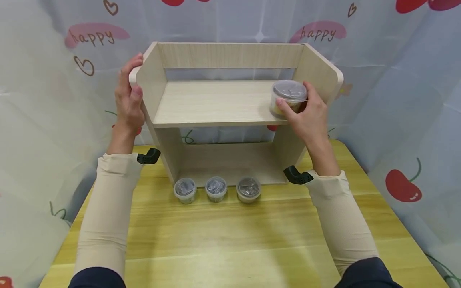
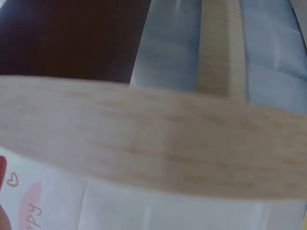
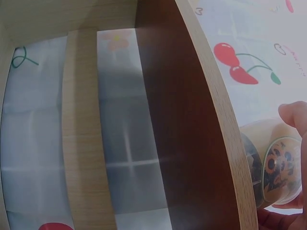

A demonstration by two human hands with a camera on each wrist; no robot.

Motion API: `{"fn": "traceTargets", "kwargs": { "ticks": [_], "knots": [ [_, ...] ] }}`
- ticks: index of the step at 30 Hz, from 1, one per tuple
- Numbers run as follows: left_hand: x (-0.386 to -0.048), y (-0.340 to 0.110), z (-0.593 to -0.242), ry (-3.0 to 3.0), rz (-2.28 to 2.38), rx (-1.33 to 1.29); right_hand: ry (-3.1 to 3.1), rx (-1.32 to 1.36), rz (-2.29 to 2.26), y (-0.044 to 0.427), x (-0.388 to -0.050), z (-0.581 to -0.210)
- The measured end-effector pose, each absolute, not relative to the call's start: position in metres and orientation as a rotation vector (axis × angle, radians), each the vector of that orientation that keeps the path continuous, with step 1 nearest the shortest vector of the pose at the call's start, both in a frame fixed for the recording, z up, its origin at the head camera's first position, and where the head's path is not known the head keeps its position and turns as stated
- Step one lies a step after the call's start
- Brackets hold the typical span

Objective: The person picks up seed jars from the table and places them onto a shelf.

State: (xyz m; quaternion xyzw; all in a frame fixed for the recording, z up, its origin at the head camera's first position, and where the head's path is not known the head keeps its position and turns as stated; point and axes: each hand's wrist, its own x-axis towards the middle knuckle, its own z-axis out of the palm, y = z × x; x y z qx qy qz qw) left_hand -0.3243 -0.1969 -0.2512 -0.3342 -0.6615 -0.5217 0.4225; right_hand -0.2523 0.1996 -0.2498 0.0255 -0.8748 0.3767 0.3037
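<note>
A pale wooden two-level shelf [image 1: 216,102] stands at the back of the table. My left hand [image 1: 129,100] holds its left side panel, fingers at the upper edge and thumb by the front edge; a sliver of that hand [image 2: 3,191] shows in the left wrist view. On the right of the upper board, my right hand [image 1: 309,120] grips a large clear lidded tub [image 1: 289,91] between thumb and fingers. In the right wrist view the tub [image 3: 280,167] shows a flower-patterned label, partly behind the shelf board's edge [image 3: 225,110].
Three small lidded tubs stand in a row by the shelf's lower front edge: left [image 1: 185,190], middle [image 1: 216,189] and right [image 1: 248,189]. The yellow wooden table [image 1: 216,248] extends in front of them. A printed curtain [image 1: 230,20] hangs behind and at both sides.
</note>
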Motion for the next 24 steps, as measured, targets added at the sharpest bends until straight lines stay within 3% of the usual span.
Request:
{"fn": "traceTargets", "kwargs": {
  "ticks": [24],
  "knots": [
    [-0.3220, -0.1893, -0.2438, -1.604, -1.374, -0.812, -2.344, 0.048, 1.011, 0.1991, -0.2536, -0.2482]
  ]
}}
